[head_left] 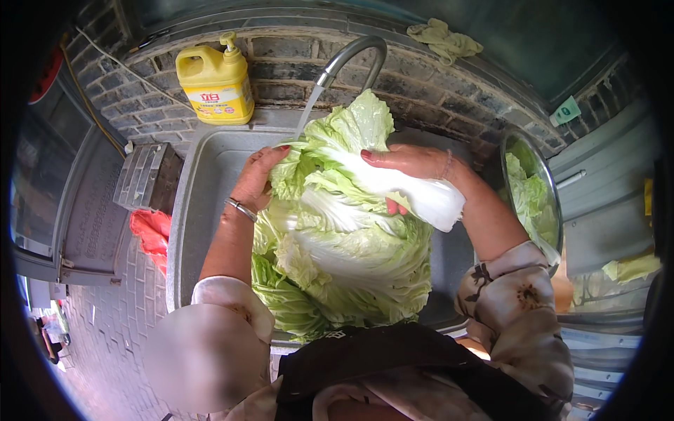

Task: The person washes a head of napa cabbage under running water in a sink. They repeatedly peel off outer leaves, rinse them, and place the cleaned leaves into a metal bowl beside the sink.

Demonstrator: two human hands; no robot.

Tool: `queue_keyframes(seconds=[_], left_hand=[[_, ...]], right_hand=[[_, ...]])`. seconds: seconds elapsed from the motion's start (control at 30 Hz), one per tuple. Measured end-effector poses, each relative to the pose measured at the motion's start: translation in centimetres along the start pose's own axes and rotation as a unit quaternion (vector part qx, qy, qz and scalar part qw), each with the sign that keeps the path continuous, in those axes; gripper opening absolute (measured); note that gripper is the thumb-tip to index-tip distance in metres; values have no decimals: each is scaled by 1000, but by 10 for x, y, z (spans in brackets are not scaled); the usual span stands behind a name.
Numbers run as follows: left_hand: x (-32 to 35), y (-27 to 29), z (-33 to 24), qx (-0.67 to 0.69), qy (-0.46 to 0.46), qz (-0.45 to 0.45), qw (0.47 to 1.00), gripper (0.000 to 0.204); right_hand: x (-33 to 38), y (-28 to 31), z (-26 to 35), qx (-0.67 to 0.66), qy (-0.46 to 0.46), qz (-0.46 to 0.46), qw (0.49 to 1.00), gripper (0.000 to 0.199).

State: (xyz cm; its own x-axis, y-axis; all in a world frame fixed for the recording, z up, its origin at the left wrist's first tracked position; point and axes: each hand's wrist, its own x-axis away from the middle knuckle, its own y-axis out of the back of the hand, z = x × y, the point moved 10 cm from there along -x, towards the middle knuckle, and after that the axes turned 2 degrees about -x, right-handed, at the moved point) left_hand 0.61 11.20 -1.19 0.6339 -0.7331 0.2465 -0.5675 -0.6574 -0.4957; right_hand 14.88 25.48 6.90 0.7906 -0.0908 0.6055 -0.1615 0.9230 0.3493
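Between my two hands a napa cabbage leaf is held above the sink, its thick white stem toward the right and its green, frilly end at the upper left. My right hand grips the stem, thumb on top and fingertips showing below. My left hand is closed on the leafy edge, its fingers partly hidden by the leaf. Water runs from the curved metal faucet down beside the leaf's green end. Under the leaf, a large heap of napa cabbage leaves fills much of the grey sink.
A yellow pump jug stands at the sink's back left. To the right, a metal bowl holds more cabbage leaves. A cloth lies on the ledge above the brick wall. A red plastic bag is left of the sink.
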Motion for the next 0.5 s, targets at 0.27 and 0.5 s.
queue_keyframes(seconds=[0.27,0.5], left_hand=[[9,23,9,78,88,25,993,33],[7,49,4,126,37,30,991,34]], right_hand=[[-26,-9,26,108,65,-62,990,54],[-62,-55,73,80,228,-3,970,68]])
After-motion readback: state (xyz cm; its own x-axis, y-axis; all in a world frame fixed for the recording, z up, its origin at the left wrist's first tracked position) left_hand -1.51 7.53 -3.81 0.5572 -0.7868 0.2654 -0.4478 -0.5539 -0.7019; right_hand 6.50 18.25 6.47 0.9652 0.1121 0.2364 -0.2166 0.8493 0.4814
